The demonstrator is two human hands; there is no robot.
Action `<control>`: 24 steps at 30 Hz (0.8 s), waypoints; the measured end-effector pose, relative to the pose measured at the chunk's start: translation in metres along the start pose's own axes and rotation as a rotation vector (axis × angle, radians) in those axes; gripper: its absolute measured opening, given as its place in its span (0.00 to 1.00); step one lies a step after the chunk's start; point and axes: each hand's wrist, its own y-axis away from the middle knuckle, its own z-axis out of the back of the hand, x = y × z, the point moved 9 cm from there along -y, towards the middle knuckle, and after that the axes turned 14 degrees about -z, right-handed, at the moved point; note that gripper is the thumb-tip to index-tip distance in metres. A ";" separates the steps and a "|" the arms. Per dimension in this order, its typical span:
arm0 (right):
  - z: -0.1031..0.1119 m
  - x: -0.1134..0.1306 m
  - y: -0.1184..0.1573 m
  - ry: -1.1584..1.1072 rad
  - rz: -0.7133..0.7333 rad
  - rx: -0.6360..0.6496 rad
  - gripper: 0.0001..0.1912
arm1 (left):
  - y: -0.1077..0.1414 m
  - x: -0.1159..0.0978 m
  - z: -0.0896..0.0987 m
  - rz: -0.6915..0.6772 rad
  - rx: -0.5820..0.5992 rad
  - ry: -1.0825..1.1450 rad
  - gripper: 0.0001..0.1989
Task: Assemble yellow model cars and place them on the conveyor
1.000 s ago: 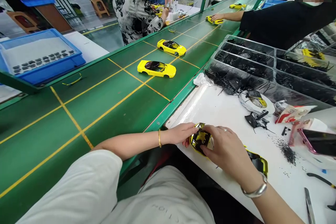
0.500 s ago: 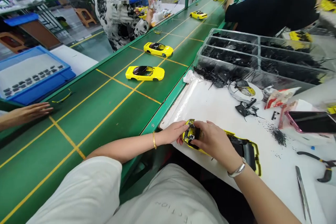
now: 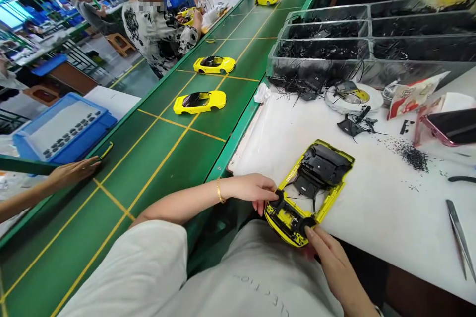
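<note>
A yellow toy car body (image 3: 330, 203), underside up with black parts and thin black wires inside, is held at the table's front edge. My left hand (image 3: 256, 192) grips its near left corner, fingertips at a black wheel (image 3: 275, 197). At the near right corner my right hand (image 3: 329, 252) holds on, fingers against another black wheel (image 3: 305, 226). Both hands are closed on the car body, and its far end extends over the white table (image 3: 256, 141). Some fingers are hidden beneath the car body.
A green conveyor (image 3: 148, 153) on the left carries yellow toy cars (image 3: 201, 102). Another person's hand (image 3: 76, 171) touches a thin yellow strip (image 3: 106, 150). Clear divided bins (image 3: 323, 67) hold black parts. Tiny black pieces (image 3: 414, 157), tweezers (image 3: 460, 237) and a phone (image 3: 451, 126) lie right.
The car body has turned and its black inside now shows fully. My right hand has moved from over it to its near right corner. The other person's hand has moved right to the yellow strip.
</note>
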 end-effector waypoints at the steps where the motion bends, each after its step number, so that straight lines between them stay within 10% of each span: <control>1: -0.001 -0.003 -0.006 -0.048 -0.026 -0.024 0.32 | -0.007 0.001 -0.006 -0.003 0.033 0.046 0.12; 13: -0.002 -0.009 -0.012 -0.190 0.168 -0.171 0.21 | -0.014 0.026 -0.016 -0.068 -0.142 0.308 0.25; 24: -0.032 -0.008 -0.031 -0.174 0.196 0.016 0.31 | -0.016 -0.027 -0.020 -0.501 -0.246 1.051 0.23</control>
